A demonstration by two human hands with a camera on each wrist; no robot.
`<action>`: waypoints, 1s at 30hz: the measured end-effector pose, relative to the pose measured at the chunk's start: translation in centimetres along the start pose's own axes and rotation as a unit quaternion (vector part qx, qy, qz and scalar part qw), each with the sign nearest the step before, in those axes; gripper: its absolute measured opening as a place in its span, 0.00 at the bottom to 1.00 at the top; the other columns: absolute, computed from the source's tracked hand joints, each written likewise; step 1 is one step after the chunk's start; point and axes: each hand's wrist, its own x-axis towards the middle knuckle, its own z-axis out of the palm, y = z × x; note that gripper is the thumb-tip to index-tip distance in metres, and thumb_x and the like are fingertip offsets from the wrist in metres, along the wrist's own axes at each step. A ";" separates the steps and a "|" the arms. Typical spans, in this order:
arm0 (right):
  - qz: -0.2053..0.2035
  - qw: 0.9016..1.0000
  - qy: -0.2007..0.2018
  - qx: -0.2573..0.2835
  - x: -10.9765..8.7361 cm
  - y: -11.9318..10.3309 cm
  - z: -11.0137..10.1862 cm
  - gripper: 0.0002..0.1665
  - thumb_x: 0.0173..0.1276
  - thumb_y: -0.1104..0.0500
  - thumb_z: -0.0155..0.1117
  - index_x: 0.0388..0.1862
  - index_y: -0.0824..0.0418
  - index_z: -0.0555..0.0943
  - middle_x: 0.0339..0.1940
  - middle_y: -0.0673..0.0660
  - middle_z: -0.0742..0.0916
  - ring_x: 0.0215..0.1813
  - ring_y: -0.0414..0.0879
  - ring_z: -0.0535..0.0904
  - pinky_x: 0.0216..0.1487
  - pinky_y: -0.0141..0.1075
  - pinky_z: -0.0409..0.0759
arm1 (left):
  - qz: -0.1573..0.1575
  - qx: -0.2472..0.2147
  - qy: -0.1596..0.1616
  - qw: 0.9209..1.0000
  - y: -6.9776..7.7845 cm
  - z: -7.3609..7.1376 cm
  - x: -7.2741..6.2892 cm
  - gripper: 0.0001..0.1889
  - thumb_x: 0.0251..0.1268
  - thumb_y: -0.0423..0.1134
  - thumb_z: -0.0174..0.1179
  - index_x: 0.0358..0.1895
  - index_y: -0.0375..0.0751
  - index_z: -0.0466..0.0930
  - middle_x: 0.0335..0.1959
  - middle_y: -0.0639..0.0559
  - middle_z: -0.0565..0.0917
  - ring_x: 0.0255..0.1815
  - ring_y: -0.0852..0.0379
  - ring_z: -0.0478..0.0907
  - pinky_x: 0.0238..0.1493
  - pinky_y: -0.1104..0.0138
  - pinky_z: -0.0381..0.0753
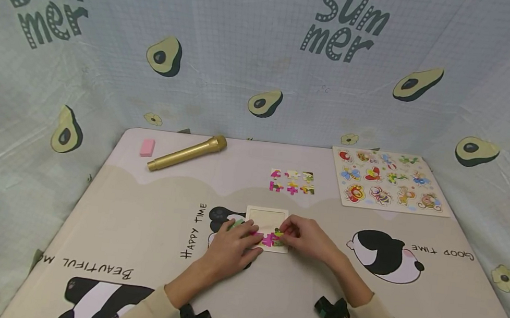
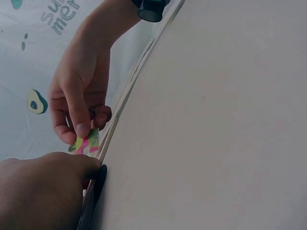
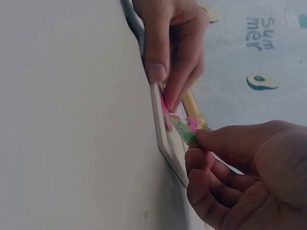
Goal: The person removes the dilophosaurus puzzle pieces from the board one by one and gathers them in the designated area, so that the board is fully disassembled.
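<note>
In the head view a small pale puzzle tray lies on the table, its upper part bare. Pink puzzle pieces fill part of its near edge. My left hand rests over the tray's left side, fingers extended, with fingertips at the pink pieces. From the right, my right hand pinches a green and pink puzzle piece between thumb and forefinger. The right wrist view shows this piece tilted over the tray's edge, near the left fingertips. The left hand's thumb lies along the tray rim there.
Several loose puzzle pieces lie in rows beyond the tray. A board with insect pictures sits at the back right. At the back left are a gold microphone-shaped stick and a pink block.
</note>
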 end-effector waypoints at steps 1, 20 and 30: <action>0.004 1.000 0.004 -0.001 0.1 0.0 -0.1 0.07 0.67 0.61 0.68 0.41 0.60 0.81 0.32 0.50 0.83 0.34 0.40 0.77 0.35 0.27 0.79 | 0.000 0.000 0.000 1.000 0.0 0.0 0.0 0.15 0.65 0.50 0.66 0.51 0.50 0.88 0.54 0.51 0.86 0.64 0.52 0.80 0.65 0.43 0.75; 0.073 0.992 0.103 0.023 1.9 1.9 -3.1 0.13 0.69 0.58 0.67 0.48 0.64 0.81 0.35 0.58 0.86 0.31 0.44 0.82 0.34 0.30 0.82 | -0.004 -0.006 -0.006 1.000 0.1 0.0 0.0 0.16 0.65 0.50 0.66 0.52 0.50 0.88 0.55 0.52 0.86 0.65 0.52 0.80 0.66 0.43 0.74; 0.103 0.983 0.149 0.036 2.9 3.5 -4.1 0.14 0.72 0.57 0.65 0.48 0.66 0.80 0.35 0.60 0.87 0.31 0.44 0.83 0.33 0.29 0.81 | -0.005 -0.012 -0.002 1.000 0.1 0.0 0.0 0.15 0.65 0.49 0.66 0.51 0.50 0.88 0.54 0.51 0.86 0.65 0.51 0.80 0.66 0.42 0.74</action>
